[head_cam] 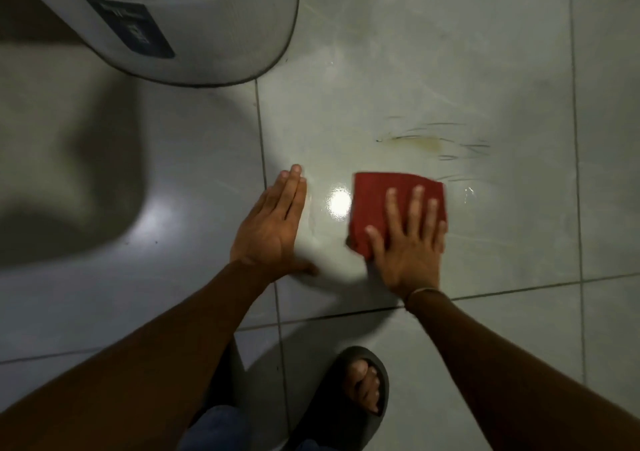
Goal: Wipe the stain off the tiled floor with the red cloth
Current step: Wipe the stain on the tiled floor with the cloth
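A folded red cloth (377,204) lies flat on the glossy pale tiled floor (398,69). My right hand (408,242) presses down on its near right part, fingers spread over it. A yellowish stain (424,143) with thin dark streaks around it marks the tile just beyond the cloth, a little to the right, apart from it. My left hand (273,225) rests flat on the floor to the left of the cloth, fingers together, holding nothing. A bright light reflection sits between the two hands.
A large white appliance with a blue label (180,20) stands on the floor at the upper left. My foot in a dark slipper (356,391) is at the bottom centre. Dark grout lines cross the floor; a deep shadow covers the left side.
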{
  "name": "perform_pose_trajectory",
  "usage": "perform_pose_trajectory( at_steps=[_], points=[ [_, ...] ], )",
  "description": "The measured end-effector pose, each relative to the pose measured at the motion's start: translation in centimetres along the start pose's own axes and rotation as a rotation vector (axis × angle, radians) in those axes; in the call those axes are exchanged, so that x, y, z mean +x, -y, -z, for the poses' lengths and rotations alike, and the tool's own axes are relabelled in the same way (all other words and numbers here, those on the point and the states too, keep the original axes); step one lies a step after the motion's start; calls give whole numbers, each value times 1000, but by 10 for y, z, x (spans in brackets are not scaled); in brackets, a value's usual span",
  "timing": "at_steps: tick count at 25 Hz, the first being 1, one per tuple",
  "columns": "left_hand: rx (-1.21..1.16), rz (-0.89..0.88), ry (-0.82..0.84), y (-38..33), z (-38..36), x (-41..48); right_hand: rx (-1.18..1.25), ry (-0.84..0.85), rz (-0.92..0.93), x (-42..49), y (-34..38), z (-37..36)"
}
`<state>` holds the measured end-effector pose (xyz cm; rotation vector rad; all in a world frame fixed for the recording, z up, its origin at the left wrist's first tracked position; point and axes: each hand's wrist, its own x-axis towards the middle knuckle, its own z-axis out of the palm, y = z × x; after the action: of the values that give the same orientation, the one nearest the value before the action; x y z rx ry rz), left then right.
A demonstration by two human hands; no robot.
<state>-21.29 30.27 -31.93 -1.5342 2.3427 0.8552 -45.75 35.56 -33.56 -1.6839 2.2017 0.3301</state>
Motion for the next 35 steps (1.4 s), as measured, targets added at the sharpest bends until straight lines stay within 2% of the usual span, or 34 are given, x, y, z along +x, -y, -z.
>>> perform_pose_trajectory(
  at_steps=[2,3,4,6,8,9,10,12,13,15,16,18,19,20,21,23,25,26,28,30,31,33,35],
  points=[
    [-4,6,-15,2,0,4,85,-41,-244,56,6,13],
    [8,1,-17,2,1,5,140,-59,-288,88,26,22],
    [24,-7,-1,1,2,5,130,-41,-245,106,50,29],
    [44,5,36,-4,6,3,41,-20,18,97,85,25],
    [44,3,39,-7,11,3,-23,6,260,44,79,14],
    [31,-1,29,-5,12,1,-19,-6,262,17,56,9],
    [16,-5,9,-2,12,2,-11,-25,171,10,28,8],
    [10,-12,6,0,8,4,40,-55,-171,40,-16,13],
    [26,-9,8,0,5,5,137,-86,-335,73,-20,20],
    [19,26,-13,-4,0,7,205,-106,-466,123,2,34],
    [4,39,-36,-8,2,8,153,-123,-393,129,20,32],
    [-26,52,-92,-18,10,20,59,-122,-31,94,35,14],
    [-30,39,-104,-25,16,32,12,-108,153,59,25,3],
    [-24,14,-99,-32,20,44,-12,-77,229,25,1,-4],
    [-12,-10,-76,-38,21,57,-4,-59,173,12,-30,-4],
    [31,-58,-37,-50,15,77,46,-80,-114,44,-84,9],
    [71,-95,-33,-53,8,87,188,-125,-377,122,-93,36],
    [77,-103,-39,-50,8,90,209,-94,-392,149,-80,47],
    [84,-126,-34,-48,13,97,117,-155,-185,147,-54,34],
    [105,-139,2,-49,24,103,37,-103,112,69,-44,3],
    [103,-127,12,-49,27,104,21,-64,189,18,-55,-8],
    [101,-126,6,-46,24,107,41,-21,11,-15,-108,-6],
    [97,-136,-21,-48,17,109,140,-50,-323,32,-154,17]
  ],
)
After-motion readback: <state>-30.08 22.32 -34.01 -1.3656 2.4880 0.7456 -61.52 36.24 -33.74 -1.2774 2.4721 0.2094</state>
